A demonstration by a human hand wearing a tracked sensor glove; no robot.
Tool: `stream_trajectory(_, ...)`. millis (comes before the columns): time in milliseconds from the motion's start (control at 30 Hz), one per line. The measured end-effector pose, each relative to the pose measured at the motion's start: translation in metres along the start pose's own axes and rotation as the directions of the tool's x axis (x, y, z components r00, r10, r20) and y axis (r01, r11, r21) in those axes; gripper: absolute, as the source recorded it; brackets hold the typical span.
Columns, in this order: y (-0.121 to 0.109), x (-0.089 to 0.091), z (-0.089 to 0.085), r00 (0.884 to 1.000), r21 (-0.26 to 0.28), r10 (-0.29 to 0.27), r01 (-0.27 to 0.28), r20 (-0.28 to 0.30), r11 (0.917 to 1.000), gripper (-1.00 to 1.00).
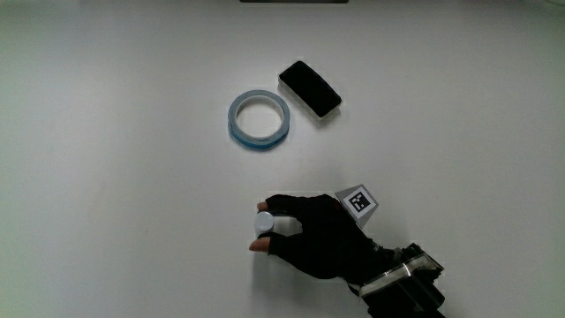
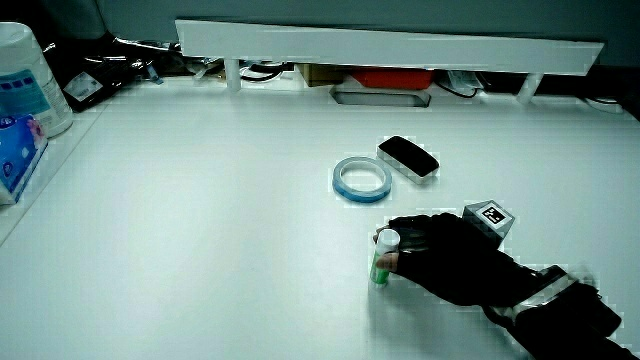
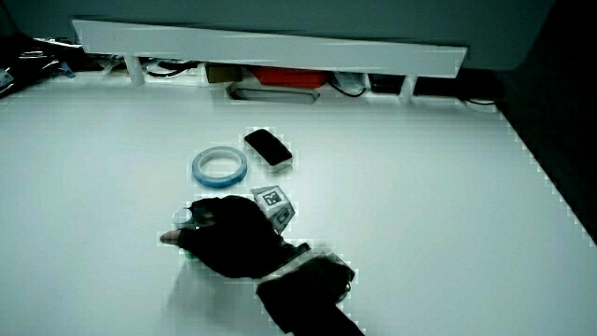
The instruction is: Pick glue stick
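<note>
The black-gloved hand [image 1: 313, 237] was clasped around the small upright glue stick with a white cap and green body [image 2: 383, 258], which stood on the white tabletop [image 1: 124, 177] nearer to the person than the other things. Only the fingertips seemed to pinch it near the cap, so I judged the smooth tube might slip or tip over if lifted hastily. The hand lay low, palm down, forearm trailing toward the person's edge. The pale blue tape ring [image 1: 259, 118] and black rectangular eraser-like block [image 1: 310, 88] lay well apart, unlikely to be disturbed.

No readable text, labels or numbers; patterned cube [image 1: 359, 200] bears only black-white marker.
</note>
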Motion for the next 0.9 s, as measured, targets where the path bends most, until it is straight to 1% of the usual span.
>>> stream_trajectory(67, -0.001, -0.001, -0.001, 1.0, 0.002, -0.006, 0.006, -0.02, 1.0, 0.77)
stream_trajectory(100, -0.001, 0.001, -0.001, 1.0, 0.006, 0.008, -0.008, -0.007, 0.9999, 0.81)
stream_trajectory(133, -0.001, 0.0, -0.001, 1.0, 0.011, 0.016, -0.016, -0.006, 0.9998, 0.84)
stream_trajectory(167, -0.002, -0.001, -0.002, 1.0, 0.014, 0.004, -0.004, -0.004, 0.9999, 0.87)
stream_trajectory(200, -0.002, -0.001, -0.002, 1.0, 0.015, 0.018, -0.018, 0.012, 0.9997, 0.9)
stream_trajectory(233, -0.002, -0.001, -0.003, 1.0, 0.012, 0.017, -0.017, 0.019, 0.9998, 0.94)
stream_trajectory(267, -0.001, -0.001, -0.004, 0.999, 0.012, 0.029, -0.029, 0.019, 0.9995, 0.97)
stream_trajectory(300, -0.002, -0.003, -0.005, 1.0, 0.011, 0.01, -0.01, 0.0, 0.9999, 1.0)
stream_trajectory(333, -0.001, -0.003, -0.005, 1.0, 0.009, 0.029, -0.029, -0.002, 0.9995, 1.0)
stream_trajectory(400, -0.001, -0.003, -0.005, 1.0, 0.018, 0.031, -0.031, 0.003, 0.9993, 1.0)
stream_trajectory(467, -0.001, -0.003, -0.005, 1.0, 0.011, 0.029, -0.029, 0.011, 0.9995, 1.0)
stream_trajectory(500, -0.002, -0.006, -0.006, 0.999, 0.013, 0.029, -0.029, -0.017, 0.9995, 1.0)
stream_trajectory(533, -0.002, -0.005, -0.005, 1.0, 0.014, 0.025, -0.025, 0.007, 0.9996, 1.0)
stream_trajectory(600, -0.002, -0.01, -0.005, 0.999, 0.018, 0.05, -0.05, -0.008, 0.9986, 1.0)
stream_trajectory(667, -0.003, -0.015, -0.004, 0.999, 0.015, 0.052, -0.052, -0.008, 0.9985, 1.0)
stream_trajectory(700, -0.003, -0.016, -0.004, 0.998, 0.012, 0.06, -0.06, 0.002, 0.9981, 1.0)
stream_trajectory(767, -0.003, -0.025, -0.002, 0.997, 0.01, 0.071, -0.071, -0.01, 0.9974, 1.0)
stream_trajectory(800, -0.003, -0.029, -0.001, 0.997, 0.011, 0.083, -0.083, 0.006, 0.9965, 1.0)
stream_trajectory(833, -0.003, -0.033, 0.001, 0.996, 0.015, 0.087, -0.087, 0.008, 0.9961, 1.0)
stream_trajectory(900, -0.003, -0.043, 0.004, 0.994, 0.016, 0.114, -0.113, -0.003, 0.9934, 1.0)
